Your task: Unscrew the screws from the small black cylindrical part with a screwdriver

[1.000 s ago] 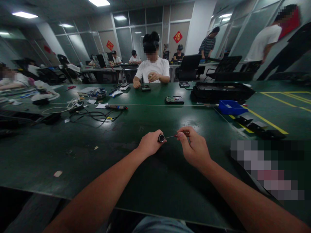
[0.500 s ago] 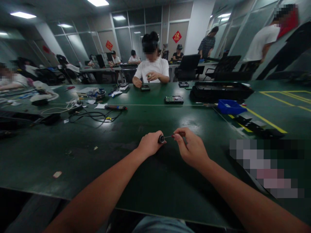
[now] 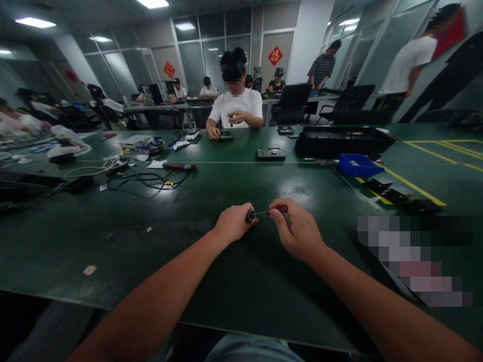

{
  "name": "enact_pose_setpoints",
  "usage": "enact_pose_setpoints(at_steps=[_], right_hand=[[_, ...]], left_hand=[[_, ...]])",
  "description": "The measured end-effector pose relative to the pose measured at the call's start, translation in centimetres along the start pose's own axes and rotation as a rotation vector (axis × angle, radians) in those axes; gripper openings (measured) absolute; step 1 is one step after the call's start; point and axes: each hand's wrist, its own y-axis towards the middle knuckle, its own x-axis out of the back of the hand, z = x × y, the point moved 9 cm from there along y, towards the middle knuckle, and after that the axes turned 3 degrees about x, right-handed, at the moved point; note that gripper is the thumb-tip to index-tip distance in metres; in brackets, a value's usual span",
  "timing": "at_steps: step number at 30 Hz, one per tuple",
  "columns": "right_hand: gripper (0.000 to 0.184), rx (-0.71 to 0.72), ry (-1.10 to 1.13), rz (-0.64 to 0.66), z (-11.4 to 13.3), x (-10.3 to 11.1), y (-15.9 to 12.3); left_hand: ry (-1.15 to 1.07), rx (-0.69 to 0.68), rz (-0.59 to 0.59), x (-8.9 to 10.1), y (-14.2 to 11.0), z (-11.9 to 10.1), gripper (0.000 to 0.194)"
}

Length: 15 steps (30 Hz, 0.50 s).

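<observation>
My left hand [image 3: 233,223] is closed around a dark cylindrical part [image 3: 250,216] whose round, silver-rimmed end faces me; the rest of it is hidden in the fingers. A screwdriver [image 3: 268,212] with a reddish handle and thin metal shaft is pinched in my right hand [image 3: 300,229]. Its shaft runs left to the side of the cylinder, where the tip is too small to make out. Both hands are over the green table [image 3: 211,271] in front of me.
Black cables [image 3: 151,178] and a pen-like tool [image 3: 180,166] lie to the left. Ahead is a hard drive [image 3: 270,154]. A blue bin [image 3: 360,165], a black tray [image 3: 343,142] and small black blocks [image 3: 400,193] are at right. A co-worker [image 3: 236,108] sits opposite.
My right hand and the screwdriver have shifted slightly left, closer to the cylinder. My left hand has stayed nearly still, keeping its hold.
</observation>
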Motion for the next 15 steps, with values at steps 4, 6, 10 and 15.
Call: enact_pose_setpoints(at_steps=[4,6,10,15], right_hand=[[0.012,0.027,-0.037,0.047,0.16,-0.55,0.07],[0.011,0.032,-0.046,0.059,0.29,-0.56,0.09],[0.01,0.036,-0.057,0.081,0.65,-0.56,0.12],[0.008,0.026,-0.072,0.089,1.03,-0.48,0.28]], left_hand=[[0.012,0.005,0.005,-0.1,-0.04,-0.05,0.019],[0.023,0.003,0.009,-0.13,-0.05,-0.07,0.019],[0.035,-0.011,0.017,-0.14,-0.12,-0.29,0.017],[0.043,-0.002,0.03,-0.24,-0.12,-0.42,0.017]])
